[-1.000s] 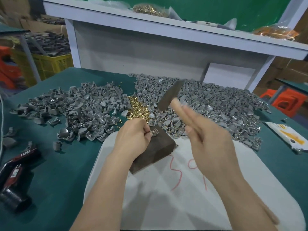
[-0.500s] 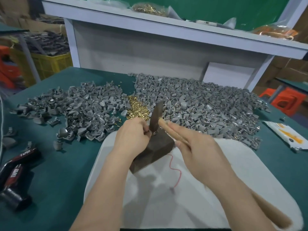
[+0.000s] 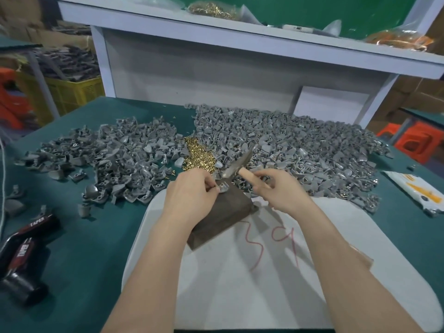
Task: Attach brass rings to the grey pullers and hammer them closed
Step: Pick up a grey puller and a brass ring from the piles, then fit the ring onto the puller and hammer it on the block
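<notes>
Grey pullers point(image 3: 300, 145) cover green table point(image 3: 96, 236); white shelf point(image 3: 240, 42), seemingly cluttered, behind.

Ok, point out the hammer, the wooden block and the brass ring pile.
hammer point(image 3: 237, 163): head view, on its metal head.
wooden block point(image 3: 228, 213): head view, bare top face.
brass ring pile point(image 3: 197, 156): head view, middle of heap.

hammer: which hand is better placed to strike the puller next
Right, most likely. The right hand grips the hammer, its head just beyond the block. The left hand is busy pinching the puller on that block.
</notes>
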Motion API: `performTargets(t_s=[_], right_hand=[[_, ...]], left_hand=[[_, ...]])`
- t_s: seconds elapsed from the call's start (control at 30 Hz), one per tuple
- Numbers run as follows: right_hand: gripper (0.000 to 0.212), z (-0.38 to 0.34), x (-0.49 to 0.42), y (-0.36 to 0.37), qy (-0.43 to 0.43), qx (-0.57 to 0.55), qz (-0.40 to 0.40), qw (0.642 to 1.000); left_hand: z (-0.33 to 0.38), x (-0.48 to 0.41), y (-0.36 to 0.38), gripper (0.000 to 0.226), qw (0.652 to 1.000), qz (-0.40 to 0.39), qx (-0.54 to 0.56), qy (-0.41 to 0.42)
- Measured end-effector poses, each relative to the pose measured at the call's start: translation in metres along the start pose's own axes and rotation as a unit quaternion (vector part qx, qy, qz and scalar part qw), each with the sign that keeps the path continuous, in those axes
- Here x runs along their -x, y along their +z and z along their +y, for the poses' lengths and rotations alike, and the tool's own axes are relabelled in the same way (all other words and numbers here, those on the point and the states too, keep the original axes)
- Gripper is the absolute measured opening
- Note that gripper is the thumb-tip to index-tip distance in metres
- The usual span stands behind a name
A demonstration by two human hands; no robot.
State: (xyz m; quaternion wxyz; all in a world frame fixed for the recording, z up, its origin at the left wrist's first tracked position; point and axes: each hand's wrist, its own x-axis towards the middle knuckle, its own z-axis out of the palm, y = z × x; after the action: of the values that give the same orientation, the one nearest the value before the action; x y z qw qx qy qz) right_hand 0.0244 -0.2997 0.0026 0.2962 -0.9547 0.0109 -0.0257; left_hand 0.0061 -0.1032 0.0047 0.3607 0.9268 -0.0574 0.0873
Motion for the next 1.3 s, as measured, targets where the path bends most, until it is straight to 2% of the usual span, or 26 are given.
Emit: performTargets(t_s=[0.07,0.13,0.2,0.23,0.3,0.37,0.4,0.47,0.5,0.53,0.6,0.63,0.67,0.73,0.8,0.9,0.97,1.03,1.1,1.17,1.23,1.3], right_hand=[[0.032,0.001,0.002,0.001,-0.007,0.047,0.001,0.999],[0.035,-0.001,0.004,0.001,-0.008,0.059,0.036,0.998],[0.037,-0.011,0.007,0.001,-0.054,0.038,0.094,0.993],[0.034,-0.019,0.008,0.002,-0.086,0.015,0.097,0.991],[0.022,-0.04,0.008,0.006,-0.127,-0.052,0.03,0.99],[0.008,-0.054,0.005,0.011,-0.133,-0.108,-0.033,0.985],[0.012,-0.058,0.001,0.012,-0.126,-0.128,-0.012,0.984],[0.009,-0.059,-0.016,0.004,-0.075,-0.166,0.115,0.977],[0.014,-0.058,-0.026,-0.004,-0.034,-0.174,0.18,0.968],[0.031,-0.058,-0.036,-0.011,0.012,-0.164,0.209,0.964],[0.069,-0.058,-0.052,-0.014,0.105,-0.023,0.158,0.982],[0.078,-0.065,-0.054,-0.008,0.111,0.052,0.129,0.984],[0.079,-0.075,-0.054,0.003,0.078,0.095,0.111,0.986],[0.06,-0.1,-0.047,0.031,-0.056,0.078,0.042,0.995],[0.038,-0.124,-0.037,0.063,-0.16,0.081,-0.068,0.981],[0.028,-0.147,-0.039,0.101,-0.19,0.189,-0.145,0.952],[0.027,-0.154,-0.046,0.112,-0.176,0.218,-0.154,0.947],[0.022,-0.154,-0.051,0.109,-0.169,0.205,-0.138,0.954],[0.018,-0.148,-0.053,0.093,-0.157,0.117,-0.088,0.977],[0.013,-0.14,-0.049,0.07,-0.133,-0.036,-0.034,0.99],[0.004,-0.133,-0.041,0.051,-0.126,-0.169,-0.01,0.977],[0.003,-0.128,-0.034,0.038,-0.138,-0.226,-0.016,0.964]], left_hand=[[0.0,-0.001,0.001,0.008,1.0,0.002,0.015,0.003],[0.001,-0.001,0.002,0.008,0.999,0.001,0.043,0.006],[0.002,-0.001,0.004,0.009,0.998,0.006,0.066,0.014],[0.002,-0.001,0.004,0.009,0.997,0.011,0.076,0.022],[0.003,-0.003,0.005,0.009,0.993,0.021,0.111,0.034],[0.004,-0.004,0.005,0.01,0.987,0.036,0.155,0.034],[0.003,-0.006,0.004,0.01,0.982,0.051,0.181,0.025],[0.002,-0.008,0.001,0.013,0.964,0.108,0.243,-0.007],[0.0,-0.009,-0.002,0.014,0.948,0.151,0.28,-0.028],[-0.001,-0.01,-0.005,0.013,0.924,0.199,0.323,-0.053],[-0.007,-0.011,-0.012,0.014,0.853,0.287,0.422,-0.11],[-0.01,-0.012,-0.016,0.016,0.811,0.321,0.471,-0.135],[-0.013,-0.013,-0.018,0.017,0.768,0.348,0.514,-0.155],[-0.02,-0.015,-0.022,0.02,0.705,0.387,0.565,-0.183],[-0.025,-0.017,-0.024,0.02,0.675,0.409,0.583,-0.195],[-0.027,-0.018,-0.024,0.019,0.657,0.424,0.587,-0.208],[-0.027,-0.018,-0.024,0.017,0.656,0.421,0.589,-0.215],[-0.028,-0.018,-0.022,0.019,0.675,0.404,0.577,-0.219],[-0.029,-0.018,-0.02,0.022,0.717,0.376,0.548,-0.21],[-0.026,-0.018,-0.017,0.024,0.775,0.331,0.512,-0.166],[-0.02,-0.017,-0.015,0.021,0.839,0.262,0.463,-0.112],[-0.015,-0.016,-0.013,0.017,0.87,0.209,0.439,-0.077]])
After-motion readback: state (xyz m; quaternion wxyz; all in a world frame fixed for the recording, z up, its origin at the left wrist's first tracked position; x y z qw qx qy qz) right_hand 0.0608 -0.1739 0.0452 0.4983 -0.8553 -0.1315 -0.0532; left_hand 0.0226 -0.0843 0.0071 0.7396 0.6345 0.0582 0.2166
